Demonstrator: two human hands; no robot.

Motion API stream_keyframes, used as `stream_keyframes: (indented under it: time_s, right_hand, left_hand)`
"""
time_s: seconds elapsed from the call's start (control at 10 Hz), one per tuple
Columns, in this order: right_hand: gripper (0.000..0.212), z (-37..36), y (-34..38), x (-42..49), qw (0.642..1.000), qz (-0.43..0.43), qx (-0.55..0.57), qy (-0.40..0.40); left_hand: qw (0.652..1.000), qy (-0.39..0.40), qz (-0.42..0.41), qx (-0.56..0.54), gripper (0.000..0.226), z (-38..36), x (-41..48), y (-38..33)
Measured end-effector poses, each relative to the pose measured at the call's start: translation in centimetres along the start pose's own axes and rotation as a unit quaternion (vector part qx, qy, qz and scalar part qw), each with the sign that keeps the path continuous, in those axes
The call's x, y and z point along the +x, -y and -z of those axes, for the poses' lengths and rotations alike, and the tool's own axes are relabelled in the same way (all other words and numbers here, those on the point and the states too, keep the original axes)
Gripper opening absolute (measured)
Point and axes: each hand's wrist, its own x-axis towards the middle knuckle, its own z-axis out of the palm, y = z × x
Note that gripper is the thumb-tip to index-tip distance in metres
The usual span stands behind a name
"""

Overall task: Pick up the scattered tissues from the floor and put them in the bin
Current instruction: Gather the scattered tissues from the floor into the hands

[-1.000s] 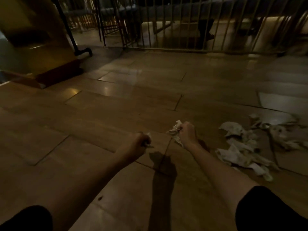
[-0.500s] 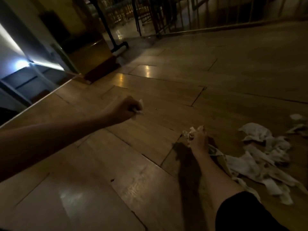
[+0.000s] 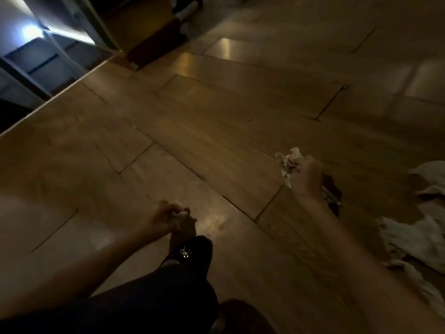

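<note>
My right hand (image 3: 304,177) is closed on a crumpled white tissue (image 3: 287,160) that sticks out above and left of the fist. My left hand (image 3: 166,219) is a fist low in the middle, with a small scrap of tissue (image 3: 181,214) pinched at the fingertips. Several more white tissues (image 3: 409,239) lie scattered on the wooden floor along the right edge. No bin can be made out with certainty in this dim, blurred view.
A dark trouser leg and shoe (image 3: 190,254) lie under my left hand. A yellow-brown cabinet base (image 3: 149,27) stands at the top left. Left of it the floor edge (image 3: 55,97) drops to a lit stairwell (image 3: 36,59).
The view has swung left and down. My left hand has come back low toward my leg with its scrap. My right hand keeps its tissue and has risen off the floor.
</note>
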Motion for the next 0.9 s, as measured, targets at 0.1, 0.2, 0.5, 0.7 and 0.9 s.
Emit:
stream_keyframes:
  time_s: [0.1,0.2,0.5,0.7,0.9]
  right_hand:
    - [0.026,-4.2,1.3,0.4,0.999,0.019,-0.034,-0.002]
    - [0.026,-8.5,2.7,-0.1,0.999,0.033,-0.032,0.008]
    - [0.029,-14.2,6.1,-0.8,0.995,0.064,-0.067,0.030]
    - [0.031,-13.0,6.3,2.4,0.991,0.072,-0.114,0.009]
    - [0.032,-6.6,2.8,6.7,0.987,-0.007,-0.153,-0.054]
  left_hand:
    - [0.972,0.053,0.157,-0.167,0.010,-0.2,-3.0,-0.3]
    - [0.970,0.021,0.160,-0.182,0.016,-0.8,-3.3,-0.1]
    - [0.993,0.012,-0.062,0.098,0.019,-2.6,-3.6,2.6]
    - [1.000,-0.005,-0.015,0.006,0.006,-0.9,2.7,1.2]
    - [0.994,-0.021,-0.091,-0.052,0.014,1.1,17.8,-5.9]
